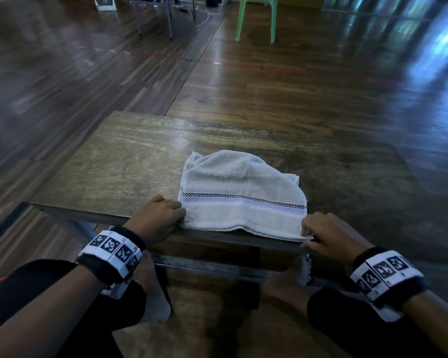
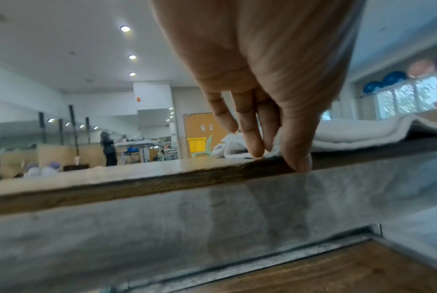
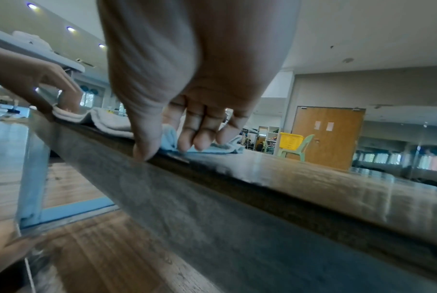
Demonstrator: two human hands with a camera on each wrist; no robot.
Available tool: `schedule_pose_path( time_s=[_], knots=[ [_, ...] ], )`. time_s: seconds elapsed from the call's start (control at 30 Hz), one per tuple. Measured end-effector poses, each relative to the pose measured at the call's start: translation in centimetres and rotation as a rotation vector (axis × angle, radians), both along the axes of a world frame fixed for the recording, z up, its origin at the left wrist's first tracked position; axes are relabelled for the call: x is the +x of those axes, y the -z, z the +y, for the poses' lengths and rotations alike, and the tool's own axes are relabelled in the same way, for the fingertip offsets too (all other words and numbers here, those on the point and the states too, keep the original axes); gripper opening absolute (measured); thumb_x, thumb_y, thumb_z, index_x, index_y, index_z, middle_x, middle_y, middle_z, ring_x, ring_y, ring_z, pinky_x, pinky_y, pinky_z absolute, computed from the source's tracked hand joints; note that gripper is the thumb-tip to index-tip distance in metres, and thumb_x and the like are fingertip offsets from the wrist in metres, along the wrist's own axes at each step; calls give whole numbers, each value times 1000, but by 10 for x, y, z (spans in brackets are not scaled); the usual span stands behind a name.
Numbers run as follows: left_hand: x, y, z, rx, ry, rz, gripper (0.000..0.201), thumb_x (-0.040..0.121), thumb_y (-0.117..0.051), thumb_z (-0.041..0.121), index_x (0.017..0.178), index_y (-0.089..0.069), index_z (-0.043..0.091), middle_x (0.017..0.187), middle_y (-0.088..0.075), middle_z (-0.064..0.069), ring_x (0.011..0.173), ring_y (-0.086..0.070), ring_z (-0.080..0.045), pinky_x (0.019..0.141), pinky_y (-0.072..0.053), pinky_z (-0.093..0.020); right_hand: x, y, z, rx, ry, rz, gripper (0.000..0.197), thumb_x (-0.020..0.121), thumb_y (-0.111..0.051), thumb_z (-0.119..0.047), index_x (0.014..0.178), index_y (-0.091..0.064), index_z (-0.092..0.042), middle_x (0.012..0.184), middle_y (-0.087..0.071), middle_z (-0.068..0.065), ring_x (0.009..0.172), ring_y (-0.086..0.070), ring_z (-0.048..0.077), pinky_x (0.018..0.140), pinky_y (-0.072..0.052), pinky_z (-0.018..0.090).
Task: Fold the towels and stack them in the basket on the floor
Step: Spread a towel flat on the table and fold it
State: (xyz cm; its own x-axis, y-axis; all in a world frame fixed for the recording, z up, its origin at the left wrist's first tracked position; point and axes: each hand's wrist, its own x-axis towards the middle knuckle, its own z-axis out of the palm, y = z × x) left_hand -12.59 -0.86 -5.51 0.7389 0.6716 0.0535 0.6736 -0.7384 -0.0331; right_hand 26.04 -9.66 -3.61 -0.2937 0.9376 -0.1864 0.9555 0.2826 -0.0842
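Observation:
A white towel [image 1: 241,197] with a checkered and lilac stripe lies folded on the low wooden table [image 1: 109,164], its near hem along the front edge. My left hand [image 1: 180,215] pinches the near left corner, thumb at the table's edge [image 2: 300,162] and fingers [image 2: 255,146] on top of the cloth. My right hand [image 1: 308,233] pinches the near right corner [image 3: 212,148] in the same way. The towel [image 2: 362,132] sags slightly between the two hands. A yellow basket [image 3: 290,140] stands on a green chair far across the room.
The green chair [image 1: 256,16] stands far ahead on the shiny wooden floor, with metal legs and cables [image 1: 192,14] to its left. The table's metal frame [image 2: 212,218] runs below the front edge. A person [image 2: 109,148] stands far off.

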Motion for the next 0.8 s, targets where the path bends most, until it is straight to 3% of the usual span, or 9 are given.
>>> schedule_pose_path(
  time_s=[0.13,0.2,0.3,0.43,0.53,0.63,0.73,0.8],
  knots=[
    [-6,-5,2,-173,-130,-235,13,73,-76,18,83,-67,20,83,-67,5,71,-63,-16,64,-34,-14,15,12,-8,123,-3,170,18,74,-75,-22,81,-58,-23,81,-55,-10,78,-57,17,66,-43,28],
    [-6,-9,4,-187,-143,-400,12,75,-76,19,85,-70,18,80,-66,3,69,-61,-13,59,-42,-19,18,8,-9,177,39,258,17,75,-75,-16,84,-62,-22,82,-53,-11,78,-55,12,68,-48,29],
    [-6,-14,5,-122,-151,-589,13,75,-77,18,87,-72,15,77,-64,5,68,-60,-11,63,-51,-29,22,-1,-10,266,80,370,22,74,-75,-7,88,-64,-21,82,-53,-13,79,-52,2,73,-43,17],
    [3,-27,-6,-30,-172,-752,14,79,-72,19,92,-70,13,81,-64,4,73,-60,-10,67,-45,-19,25,-22,-11,344,92,443,36,72,-75,-4,91,-60,-30,83,-54,-18,89,-50,-13,78,-38,4],
    [6,-46,-12,20,-189,-833,21,85,-60,31,92,-67,13,86,-65,7,78,-59,-5,70,-42,-12,25,-43,-18,390,118,516,43,76,-73,-6,91,-57,-43,87,-60,-21,92,-53,-11,80,-39,4],
    [7,-79,-17,65,-162,-925,29,87,-52,38,93,-66,12,84,-63,14,82,-58,5,71,-40,-4,24,-69,-25,452,154,669,42,80,-68,-3,91,-59,-42,98,-61,-28,89,-57,-11,77,-41,1],
    [6,-118,-24,135,-120,-1009,27,88,-52,36,95,-64,13,86,-63,14,85,-58,6,73,-42,-7,18,-104,-35,568,147,788,40,85,-64,-12,93,-58,-51,92,-62,-30,85,-58,-11,75,-41,1],
    [3,-144,-28,180,-107,-1051,21,88,-52,37,97,-63,21,90,-62,22,86,-57,9,75,-42,-8,14,-130,-41,646,150,876,16,86,-60,-36,91,-59,-51,90,-63,-29,83,-58,-10,76,-42,4]
  ],
)
